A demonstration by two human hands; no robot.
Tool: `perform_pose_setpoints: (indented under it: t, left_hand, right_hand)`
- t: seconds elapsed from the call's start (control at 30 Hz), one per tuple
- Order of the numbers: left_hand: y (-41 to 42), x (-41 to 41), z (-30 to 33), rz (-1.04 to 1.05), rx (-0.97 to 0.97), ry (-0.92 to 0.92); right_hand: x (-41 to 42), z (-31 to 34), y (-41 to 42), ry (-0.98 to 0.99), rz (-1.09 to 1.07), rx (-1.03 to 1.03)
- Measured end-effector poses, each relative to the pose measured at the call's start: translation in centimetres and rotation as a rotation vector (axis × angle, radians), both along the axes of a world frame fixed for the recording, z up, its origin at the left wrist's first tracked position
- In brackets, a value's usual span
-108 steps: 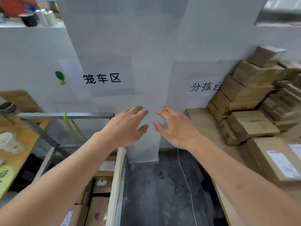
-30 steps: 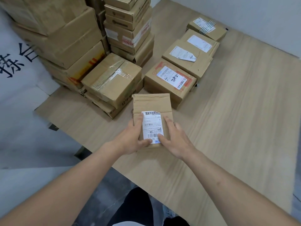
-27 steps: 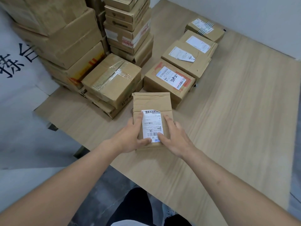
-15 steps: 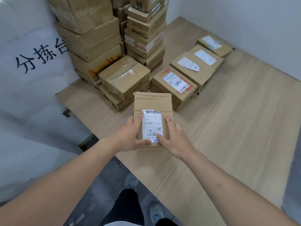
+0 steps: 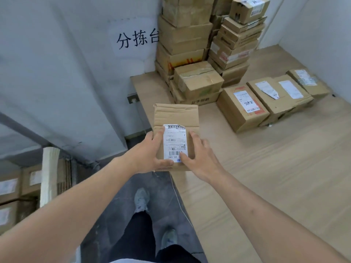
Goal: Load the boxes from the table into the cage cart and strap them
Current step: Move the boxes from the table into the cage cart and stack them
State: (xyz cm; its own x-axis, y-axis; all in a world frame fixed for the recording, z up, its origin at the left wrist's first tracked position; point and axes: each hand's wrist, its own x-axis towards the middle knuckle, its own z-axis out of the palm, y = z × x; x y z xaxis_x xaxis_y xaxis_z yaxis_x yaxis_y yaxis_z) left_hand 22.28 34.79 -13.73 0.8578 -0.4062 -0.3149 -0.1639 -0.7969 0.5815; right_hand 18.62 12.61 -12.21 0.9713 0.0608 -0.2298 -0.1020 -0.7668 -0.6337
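- Far lower left of the frame: the cage cart (image 5: 49,174) showed a pale padded post, with labelled cartons (image 5: 11,186) sitting low inside it.
- Upper left to centre: a grey wall carried a white paper sign (image 5: 135,39) with black characters.
- Centre: the left hand (image 5: 152,152) clamped the left edge of a flat cardboard box (image 5: 175,115), thumb laid across its near corner.
- That box sat in mid-frame, lifted over the near left edge of the table (image 5: 275,177), white shipping label (image 5: 175,144) facing up.
- Just right of centre: the right hand (image 5: 199,158) gripped the box's right side, fingers spread along the top, thumb on the label.
- Lower centre: dark trousers and grey shoes (image 5: 141,201) stood on the dark floor.
- Upper centre to right: tall stacked boxes (image 5: 190,35) rose against the wall.
- Right: a row of labelled boxes (image 5: 245,107) lay flat on the tabletop.
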Motion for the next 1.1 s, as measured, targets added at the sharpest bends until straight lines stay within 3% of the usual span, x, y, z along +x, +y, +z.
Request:
perform_pose_setpoints:
  t: [0.63,1.1]
  left_hand:
    - [22.8,-12.5,-1.6,0.594,0.011,0.068]
    - [39.8,-20.9,-4.9,0.861,-0.05,0.097]
  right_hand:
    - [0.1,-2.3,25.0,0.092,0.552,-0.06]
    - [-3.1,-4.3,44.7,0.116,0.817,-0.129]
